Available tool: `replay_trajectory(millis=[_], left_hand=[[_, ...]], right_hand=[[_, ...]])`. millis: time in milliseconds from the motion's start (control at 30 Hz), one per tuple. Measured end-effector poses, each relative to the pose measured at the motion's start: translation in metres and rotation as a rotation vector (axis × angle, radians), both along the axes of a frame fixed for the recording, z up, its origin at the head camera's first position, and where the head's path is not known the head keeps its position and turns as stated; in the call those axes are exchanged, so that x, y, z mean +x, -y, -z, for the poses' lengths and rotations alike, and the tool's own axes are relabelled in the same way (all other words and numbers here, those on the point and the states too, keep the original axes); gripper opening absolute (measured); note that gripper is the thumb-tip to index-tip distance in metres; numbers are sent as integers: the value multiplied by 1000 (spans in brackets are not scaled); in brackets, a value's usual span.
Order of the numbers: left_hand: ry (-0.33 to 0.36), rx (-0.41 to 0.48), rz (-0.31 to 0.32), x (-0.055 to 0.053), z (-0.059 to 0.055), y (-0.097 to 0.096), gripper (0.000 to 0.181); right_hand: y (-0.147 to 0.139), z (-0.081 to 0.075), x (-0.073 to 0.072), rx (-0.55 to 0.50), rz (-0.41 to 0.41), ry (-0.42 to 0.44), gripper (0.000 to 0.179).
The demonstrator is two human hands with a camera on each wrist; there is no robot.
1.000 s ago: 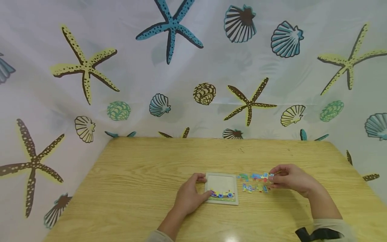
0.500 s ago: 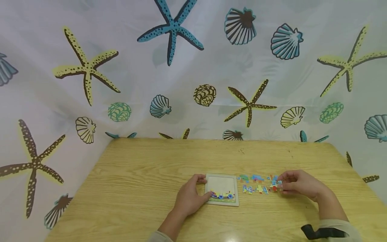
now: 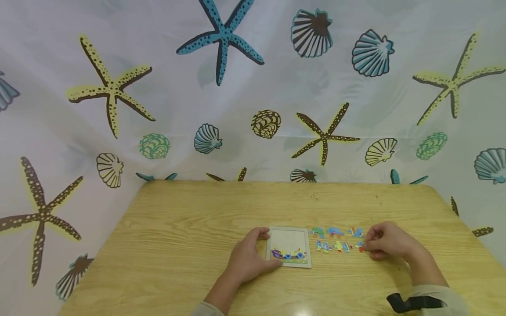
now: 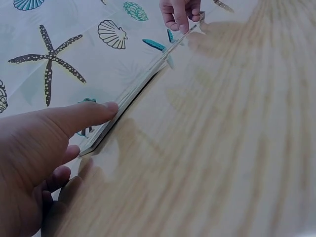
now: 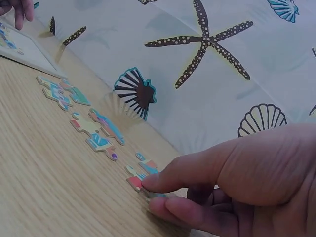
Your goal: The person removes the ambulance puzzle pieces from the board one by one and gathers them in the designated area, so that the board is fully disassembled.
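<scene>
A square puzzle tray [image 3: 289, 236] with a pale rim lies on the table, a strip of colourful vehicle picture along its lower part. My left hand [image 3: 247, 260] holds it at the left side, thumb on the near rim and fingers at the far left edge. To the right, my right hand [image 3: 389, 240] pinches a jigsaw piece [image 5: 134, 183] with red and blue on it, low over the table. Just behind it lies another blue and orange piece [image 3: 356, 231]. In the right wrist view the thumb and fingertips hide part of the pinched piece.
Between tray and right hand, loose jigsaw pieces lie in two rows, among them a green piece [image 3: 318, 231], a blue one [image 3: 335, 231] and a yellow one [image 3: 339, 246]. A shell-and-starfish cloth [image 3: 237, 101] hangs behind the wooden table [image 3: 189, 219].
My right hand has moved right and then slightly nearer with the red and blue piece, drawing it from the back row to the front row's right end. The left thumb has slid along the tray's near rim.
</scene>
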State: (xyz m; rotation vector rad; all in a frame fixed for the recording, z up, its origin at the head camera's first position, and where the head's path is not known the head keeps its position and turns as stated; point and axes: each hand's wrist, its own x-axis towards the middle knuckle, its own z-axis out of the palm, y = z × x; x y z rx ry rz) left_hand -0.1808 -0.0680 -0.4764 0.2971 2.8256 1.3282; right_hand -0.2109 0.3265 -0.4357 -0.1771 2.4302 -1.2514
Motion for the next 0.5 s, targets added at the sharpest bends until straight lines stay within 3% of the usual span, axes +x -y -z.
replay_trajectory(millis=[300, 500], left_hand=[[5, -1, 16, -1, 2, 5, 88], [8, -3, 22, -1, 3, 4, 88]], right_hand=[[21, -3, -8, -155, -77, 103, 41], [49, -1, -7, -208, -138, 105, 42]])
